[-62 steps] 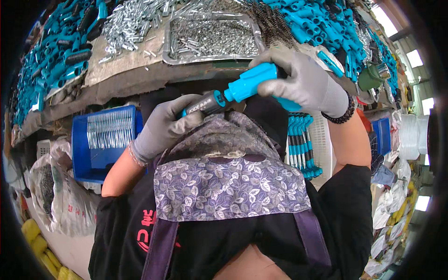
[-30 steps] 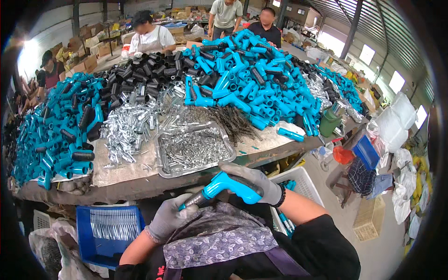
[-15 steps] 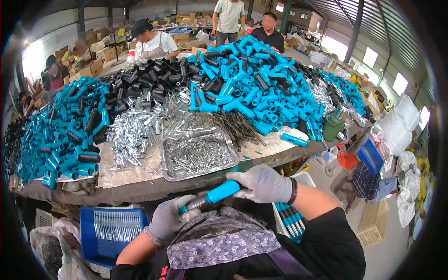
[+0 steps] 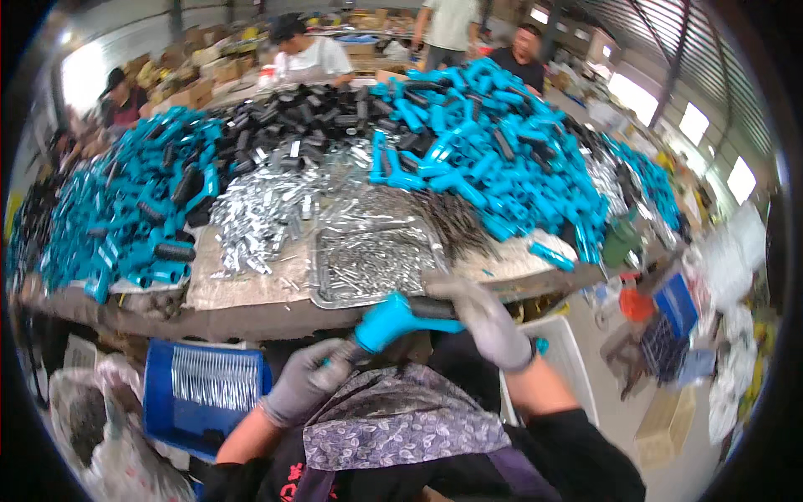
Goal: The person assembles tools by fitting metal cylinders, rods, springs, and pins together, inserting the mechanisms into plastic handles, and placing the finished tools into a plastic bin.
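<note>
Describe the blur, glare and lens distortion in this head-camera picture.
Head view: strong fisheye, so the table edge bows and a black rim rings the picture; the right hand and left hand are smeared by motion, as is the blue handle; the windows at upper right are blown out white; people at the far side are soft.

**Daylit, but smeared and bent**

You get bright daylight from the windows [image 4: 694, 125] on your right, which blow out to white. Motion blur softens your gloved hands and the far background. The fisheye bends the table edge [image 4: 251, 322], and the rim falls black.
</note>
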### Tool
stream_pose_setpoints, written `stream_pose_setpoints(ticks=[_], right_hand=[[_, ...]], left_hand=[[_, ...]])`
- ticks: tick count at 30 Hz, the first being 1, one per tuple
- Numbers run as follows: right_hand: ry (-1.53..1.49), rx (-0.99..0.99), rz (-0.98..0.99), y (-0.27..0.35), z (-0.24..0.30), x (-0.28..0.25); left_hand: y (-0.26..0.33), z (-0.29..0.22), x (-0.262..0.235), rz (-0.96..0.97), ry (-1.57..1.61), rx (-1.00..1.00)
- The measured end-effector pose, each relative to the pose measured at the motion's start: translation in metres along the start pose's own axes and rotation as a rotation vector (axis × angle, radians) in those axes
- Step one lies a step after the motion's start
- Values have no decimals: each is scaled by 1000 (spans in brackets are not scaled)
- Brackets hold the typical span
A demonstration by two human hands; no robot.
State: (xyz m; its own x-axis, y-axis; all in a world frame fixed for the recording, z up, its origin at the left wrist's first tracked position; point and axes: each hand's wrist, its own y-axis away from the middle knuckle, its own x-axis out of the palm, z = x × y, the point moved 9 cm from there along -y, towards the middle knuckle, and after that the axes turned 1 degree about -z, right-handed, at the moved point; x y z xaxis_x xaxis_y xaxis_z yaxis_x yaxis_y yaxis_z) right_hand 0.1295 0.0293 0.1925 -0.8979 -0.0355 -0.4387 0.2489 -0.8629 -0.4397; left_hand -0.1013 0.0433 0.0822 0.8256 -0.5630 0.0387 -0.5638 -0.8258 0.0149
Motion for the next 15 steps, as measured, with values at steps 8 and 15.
stream_pose_setpoints(ticks=[8, 15], right_hand=[[222, 202, -7, -13, 6, -12], [19, 54, 66, -48, 5, 0]], left_hand=[[-7, 2, 15, 99, 207, -62], [1, 13, 38, 274, -194, 38]])
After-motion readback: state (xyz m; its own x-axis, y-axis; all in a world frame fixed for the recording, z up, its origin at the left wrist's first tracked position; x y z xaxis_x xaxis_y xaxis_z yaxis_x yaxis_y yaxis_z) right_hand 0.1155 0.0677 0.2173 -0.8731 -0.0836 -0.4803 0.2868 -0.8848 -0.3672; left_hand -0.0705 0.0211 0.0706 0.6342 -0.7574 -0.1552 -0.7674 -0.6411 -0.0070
